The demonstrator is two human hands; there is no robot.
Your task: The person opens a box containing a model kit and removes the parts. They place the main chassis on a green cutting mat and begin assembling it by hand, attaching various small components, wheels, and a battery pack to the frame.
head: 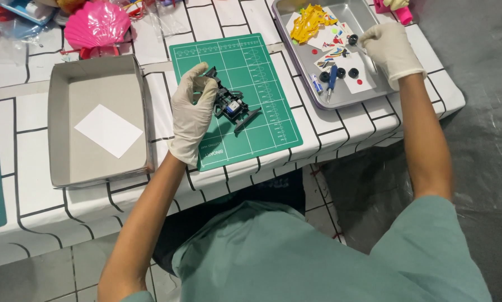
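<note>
Green mat (262, 84): one chassis (231, 103), two gloved hands (192, 106).

Gloved left hand (192, 112) curled in a grip, gloved right hand (389, 49) extended, fingertips pinched.

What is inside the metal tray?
The tray holds a yellow plastic part, sticker sheets, loose black wheels, a blue screwdriver and a small battery. The right hand covers part of the tray, so anything beneath it cannot be seen.
</note>
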